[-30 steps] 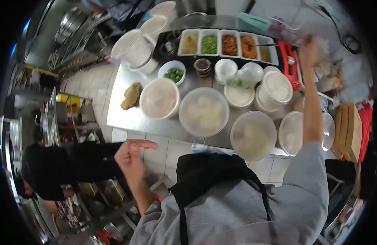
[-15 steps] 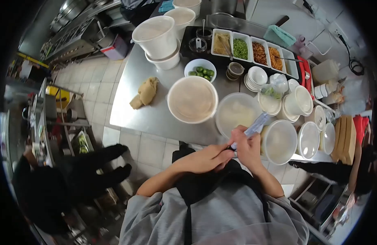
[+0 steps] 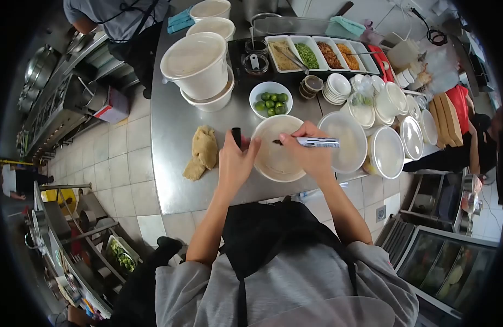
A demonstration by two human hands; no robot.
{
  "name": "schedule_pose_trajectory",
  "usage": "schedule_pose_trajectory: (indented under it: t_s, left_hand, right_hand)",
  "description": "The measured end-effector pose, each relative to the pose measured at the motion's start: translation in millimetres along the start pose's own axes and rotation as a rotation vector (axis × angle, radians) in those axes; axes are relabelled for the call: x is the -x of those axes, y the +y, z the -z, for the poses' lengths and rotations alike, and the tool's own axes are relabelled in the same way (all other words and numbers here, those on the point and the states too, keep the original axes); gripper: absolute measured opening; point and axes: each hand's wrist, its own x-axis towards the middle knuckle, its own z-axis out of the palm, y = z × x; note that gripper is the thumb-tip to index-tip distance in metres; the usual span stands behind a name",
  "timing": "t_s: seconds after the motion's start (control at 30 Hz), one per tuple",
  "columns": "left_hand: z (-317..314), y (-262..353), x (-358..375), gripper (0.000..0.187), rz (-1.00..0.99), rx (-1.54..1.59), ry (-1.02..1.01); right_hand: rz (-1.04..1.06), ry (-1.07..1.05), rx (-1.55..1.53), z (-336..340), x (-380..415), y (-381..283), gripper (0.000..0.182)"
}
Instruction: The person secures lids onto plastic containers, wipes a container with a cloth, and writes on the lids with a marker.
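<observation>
My right hand (image 3: pixel 306 150) is closed around a marker pen (image 3: pixel 319 142) with a white and blue barrel. Its dark tip is at the lid of a round white tub (image 3: pixel 278 166). Between the fingers of my left hand (image 3: pixel 238 161) is the black pen cap (image 3: pixel 236 136), just left of that tub. A crumpled tan cloth (image 3: pixel 204 148) lies left of my left hand. Behind the tub stands a white bowl of small green limes (image 3: pixel 271 102). A clear-lidded round container (image 3: pixel 347 143) sits to the right of my right hand.
Stacked lidded tubs (image 3: pixel 194 62) stand at the back left. A row of topping trays (image 3: pixel 319 54) runs along the back, with small cups (image 3: pixel 336 89) before it. More lidded containers (image 3: pixel 386 154) crowd the right. A co-worker (image 3: pixel 134 35) stands at the far left end.
The pen came apart from its cap. My hands moved from in front of my body to the lidded tub, right with the pen, left with the cap. The view shifted.
</observation>
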Motion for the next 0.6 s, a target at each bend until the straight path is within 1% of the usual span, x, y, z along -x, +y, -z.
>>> schedule_pose_trajectory:
  t_s: [0.03, 0.1, 0.13, 0.2, 0.3, 0.4, 0.47, 0.53, 0.6]
  left_hand:
    - [1.2, 0.3, 5.6, 0.036, 0.068, 0.045, -0.004]
    - [-0.3, -1.8, 12.3, 0.037, 0.093, 0.077, 0.011]
    - [-1.0, -3.9, 12.5, 0.037, 0.096, 0.082, 0.025]
    - [-0.8, -6.4, 14.4, 0.037, 0.106, 0.082, 0.028]
    - [-0.5, -5.8, 14.2, 0.036, 0.070, 0.097, 0.021]
    - [-2.4, -9.7, 11.8, 0.035, 0.081, 0.101, 0.008]
    - [-1.0, -6.1, 11.4, 0.034, 0.031, 0.080, 0.022]
    - [-1.7, -7.9, 10.8, 0.034, 0.034, 0.082, 0.012]
    - [-2.2, -8.4, 11.1, 0.035, 0.043, 0.086, 0.008]
  right_hand:
    - [-0.011, 0.004, 0.010, -0.2, 2.6, 2.6, 0.022]
    - [-0.101, -0.081, 0.041, -2.6, 7.3, 9.8, 0.025]
    - [-0.107, -0.081, 0.042, -5.6, 6.8, 10.1, 0.025]
    - [0.009, -0.047, 0.113, -10.9, 7.9, 5.2, 0.025]
    - [-0.046, -0.095, 0.207, -8.8, 9.4, -1.5, 0.025]
    - [-0.058, -0.096, 0.118, -9.9, 7.7, 11.5, 0.026]
    - [-0.062, -0.044, 0.086, -9.9, 6.6, 15.0, 0.025]
    - [-0.051, 0.008, 0.055, -10.5, 6.2, 13.0, 0.025]
    - [-0.004, -0.073, 0.197, -9.7, 8.7, 5.6, 0.024]
